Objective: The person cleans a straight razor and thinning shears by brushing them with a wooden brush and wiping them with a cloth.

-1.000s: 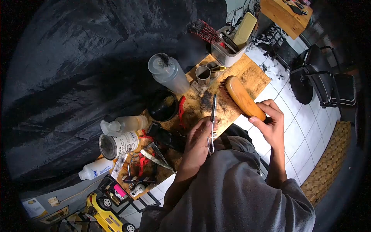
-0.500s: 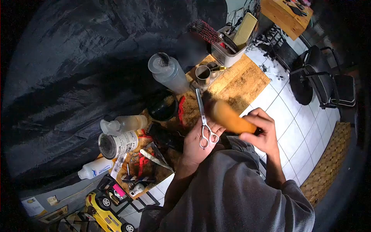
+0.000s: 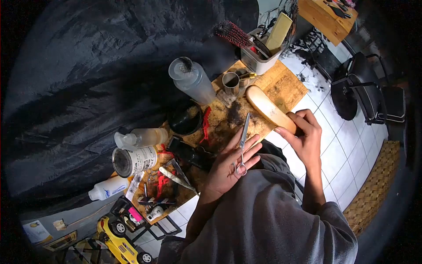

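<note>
My left hand is palm up with its fingers spread, and a pair of silver hair scissors lies across it. Their blades point away from me, and the finger rings are near my lower fingers. In my right hand is a brush with a curved, pale wooden back, pinched at its near end between thumb and fingers. Its wooden back faces up, so the bristle side is hidden. The brush is to the right of the scissors, apart from them, above the edge of the hair-strewn wooden table.
On the table are a large spray bottle, metal cup, black bowl, tin, razor and black clipper-like device. A bin holds brushes. A black chair stands right, a yellow toy car lower left.
The brush has swung away from my left hand, to the right, and its blur is gone. The scissors have shifted and tilted to the right in my left hand, whose fingers have spread.
</note>
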Action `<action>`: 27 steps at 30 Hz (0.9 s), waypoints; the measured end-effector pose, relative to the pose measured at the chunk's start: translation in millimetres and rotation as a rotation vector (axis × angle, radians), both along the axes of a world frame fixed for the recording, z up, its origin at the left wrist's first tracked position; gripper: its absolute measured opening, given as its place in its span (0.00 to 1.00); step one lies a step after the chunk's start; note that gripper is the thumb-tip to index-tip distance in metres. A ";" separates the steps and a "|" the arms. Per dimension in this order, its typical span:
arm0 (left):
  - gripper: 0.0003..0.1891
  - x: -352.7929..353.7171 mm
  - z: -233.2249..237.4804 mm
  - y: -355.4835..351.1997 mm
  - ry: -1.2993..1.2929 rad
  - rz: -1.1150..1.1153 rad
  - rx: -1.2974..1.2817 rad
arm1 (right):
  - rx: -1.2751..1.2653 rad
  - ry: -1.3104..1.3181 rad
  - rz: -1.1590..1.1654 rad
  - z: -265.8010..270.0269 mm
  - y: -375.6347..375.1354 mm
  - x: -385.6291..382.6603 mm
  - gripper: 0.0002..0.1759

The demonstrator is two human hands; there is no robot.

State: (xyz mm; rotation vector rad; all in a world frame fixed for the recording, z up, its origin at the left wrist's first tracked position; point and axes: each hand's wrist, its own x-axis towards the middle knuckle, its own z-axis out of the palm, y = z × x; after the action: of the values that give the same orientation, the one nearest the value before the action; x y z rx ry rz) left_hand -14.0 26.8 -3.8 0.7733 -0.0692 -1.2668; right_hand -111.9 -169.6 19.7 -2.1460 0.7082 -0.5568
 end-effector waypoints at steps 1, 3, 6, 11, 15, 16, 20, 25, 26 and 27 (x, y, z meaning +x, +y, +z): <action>0.31 -1.2 -2.2 -1.1 0.026 0.033 -0.006 | -0.010 -0.023 0.078 -2.4 -3.1 -3.8 0.25; 0.31 0.6 -2.7 -4.9 0.188 0.138 0.029 | 0.039 -0.039 0.273 -3.8 -4.0 -11.1 0.26; 0.35 4.3 -11.9 -7.6 0.247 0.171 -0.158 | 0.018 -0.096 0.642 -1.3 8.6 -16.2 0.24; 0.43 8.6 -7.6 -9.0 0.435 0.121 -0.306 | -0.029 -0.078 0.555 -9.2 21.5 -14.8 0.23; 0.45 4.1 -3.1 -7.2 0.400 0.089 -0.228 | -0.132 -0.044 0.094 -10.1 2.7 -8.1 0.25; 0.45 5.2 -1.6 -8.3 0.389 0.065 -0.207 | -0.140 -0.040 -0.019 -8.1 0.8 -5.2 0.25; 0.45 7.8 0.5 -9.4 0.445 0.096 -0.219 | -0.086 -0.050 0.107 0.6 -3.2 -7.0 0.24; 0.43 12.8 1.5 -9.7 0.351 0.139 -0.133 | -0.005 -0.115 0.706 -4.8 19.2 -8.4 0.25; 0.42 13.6 6.8 -10.6 0.319 0.147 -0.057 | 0.025 -0.065 0.720 -2.4 23.5 -8.9 0.24; 0.41 14.9 -3.3 -9.2 0.292 0.119 -0.099 | -0.005 -0.088 0.671 -4.8 23.1 -7.0 0.24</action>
State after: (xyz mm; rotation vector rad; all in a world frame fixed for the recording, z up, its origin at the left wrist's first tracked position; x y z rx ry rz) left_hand 0.9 17.7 -7.0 0.4945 0.1480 -1.2409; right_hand -118.9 -146.5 14.9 -2.1753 -0.0804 -0.2818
